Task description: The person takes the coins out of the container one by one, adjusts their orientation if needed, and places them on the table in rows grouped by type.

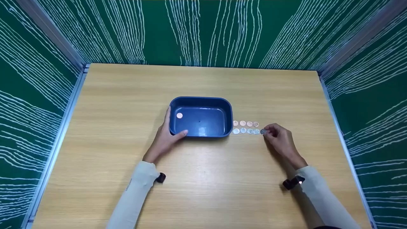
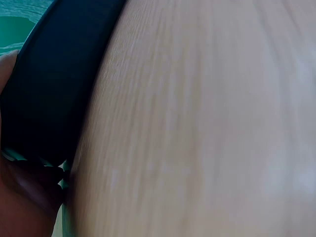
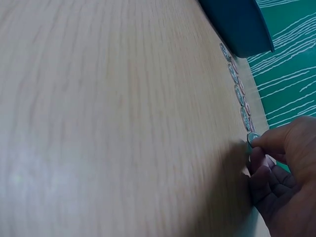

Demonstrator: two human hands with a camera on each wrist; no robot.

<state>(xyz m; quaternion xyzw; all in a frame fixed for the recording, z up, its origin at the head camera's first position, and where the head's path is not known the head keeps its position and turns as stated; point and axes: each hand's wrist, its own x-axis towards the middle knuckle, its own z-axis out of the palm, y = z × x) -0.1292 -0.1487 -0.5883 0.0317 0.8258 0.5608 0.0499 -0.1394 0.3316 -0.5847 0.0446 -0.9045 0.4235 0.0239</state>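
A blue plastic bin (image 1: 200,136) stands on the table with one copper-coloured coin (image 1: 179,115) inside, near its left end. My left hand (image 1: 165,135) grips the bin's left end, thumb over the front rim and fingers along the outer wall. In the left wrist view the bin's dark side wall (image 2: 49,84) lies against that hand. To the right of the bin run two rows of coins: copper-coloured coins (image 1: 242,123) behind, silver-coloured coins (image 1: 243,130) in front. At the right end of the front row, my right hand (image 1: 281,138) pinches a silver-coloured coin (image 3: 252,137) between thumb and fingertips.
The light wooden table (image 1: 203,184) is enclosed at the back and sides by green panels (image 1: 203,35) with white wavy lines. A dark wrist camera (image 1: 160,177) sits on the left sleeve, and another wrist camera (image 1: 291,183) on the right.
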